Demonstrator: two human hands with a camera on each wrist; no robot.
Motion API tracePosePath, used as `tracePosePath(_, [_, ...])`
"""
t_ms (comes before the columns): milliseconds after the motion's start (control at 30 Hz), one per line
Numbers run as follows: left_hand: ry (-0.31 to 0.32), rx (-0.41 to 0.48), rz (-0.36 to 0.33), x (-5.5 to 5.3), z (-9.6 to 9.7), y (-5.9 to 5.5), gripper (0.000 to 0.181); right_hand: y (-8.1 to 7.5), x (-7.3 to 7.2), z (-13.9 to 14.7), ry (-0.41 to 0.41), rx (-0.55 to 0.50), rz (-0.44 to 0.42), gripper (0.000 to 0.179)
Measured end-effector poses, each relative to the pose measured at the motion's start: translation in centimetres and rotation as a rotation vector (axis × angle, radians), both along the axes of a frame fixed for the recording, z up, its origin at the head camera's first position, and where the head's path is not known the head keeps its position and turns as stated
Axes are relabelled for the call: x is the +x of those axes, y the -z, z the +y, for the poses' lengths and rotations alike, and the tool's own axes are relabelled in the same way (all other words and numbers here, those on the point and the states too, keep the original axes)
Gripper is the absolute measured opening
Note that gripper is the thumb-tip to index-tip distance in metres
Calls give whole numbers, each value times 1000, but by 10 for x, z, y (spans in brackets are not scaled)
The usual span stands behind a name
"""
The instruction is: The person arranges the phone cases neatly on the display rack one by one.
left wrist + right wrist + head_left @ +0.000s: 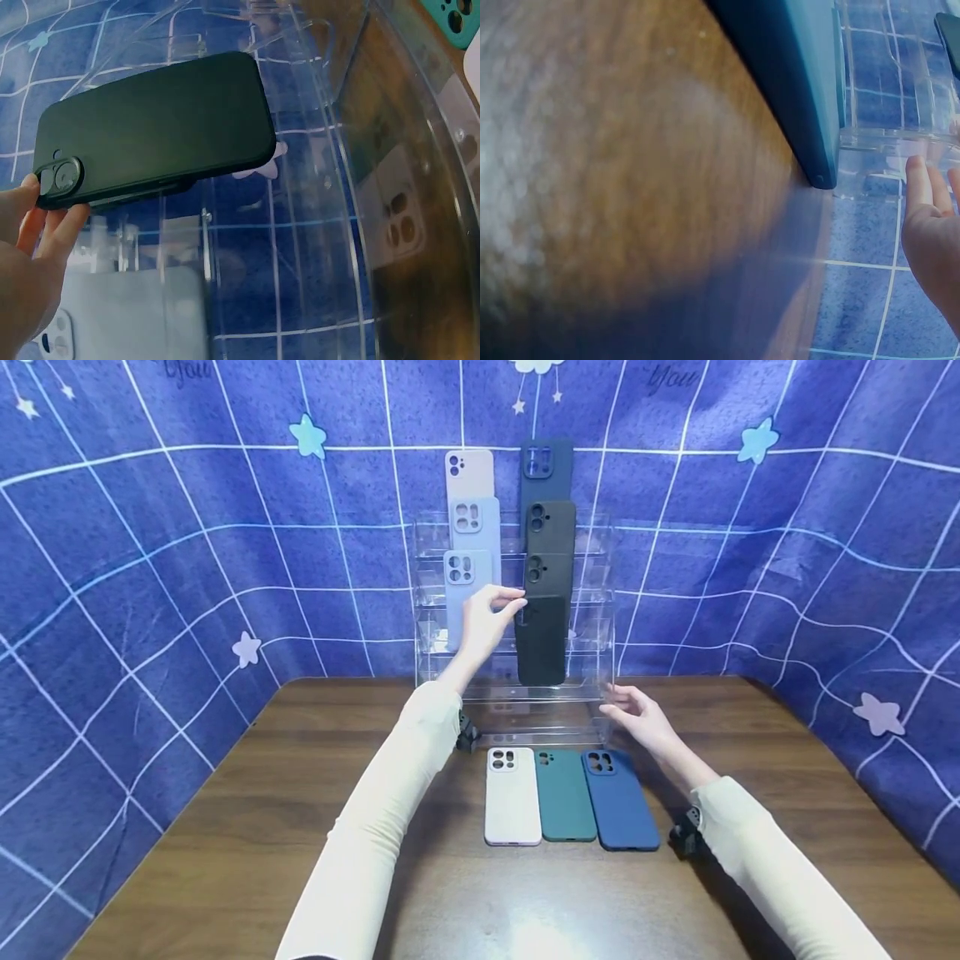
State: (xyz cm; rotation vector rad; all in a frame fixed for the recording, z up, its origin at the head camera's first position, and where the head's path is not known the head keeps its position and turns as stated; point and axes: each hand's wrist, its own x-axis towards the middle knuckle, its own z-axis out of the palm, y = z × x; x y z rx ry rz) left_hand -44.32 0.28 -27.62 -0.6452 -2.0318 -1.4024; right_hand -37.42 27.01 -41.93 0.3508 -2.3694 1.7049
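Observation:
My left hand [483, 618] pinches a black phone case [542, 647] by its camera-end corner, thumb on one side and fingers on the other. In the left wrist view the case [157, 127] is tilted in front of the clear stepped rack [330, 172]. My right hand [637, 717] is at the rack's lower right side, fingers loosely bent with fingertips right at its edge. Behind the pinched case stand another black case [551, 572] and more dark cases. Light blue cases [467, 568] fill the rack's left column, with a pale pink case [469, 472] on top.
On the wooden table [300, 827] before the rack lie a white case [513, 806], a green case [566, 802] and a blue case [622, 806], side by side. A blue patterned cloth [225, 527] hangs behind and around the table.

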Motion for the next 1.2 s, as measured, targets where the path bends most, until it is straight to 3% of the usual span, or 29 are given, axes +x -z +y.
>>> tracePosePath(133, [35,22,-38,-3,4,5,17,-2,3,-1,-5,-15,0,52])
tracePosePath(300, [40,-32,-76,-3,4,10,18,-2,3,-2,-9,-40,1,51])
tracePosePath(600, [0,-88,-54,-5,-8,19,18,2,1,-1,-3,-17,14,51])
tracePosePath(1000, [74,10,-242,-5,-8,36,37,0,3,-2,1,-20,10,50])
tracePosePath(1200, [86,67,-249,-5,-3,38,34,0,2,-2,9,-22,-1,50])
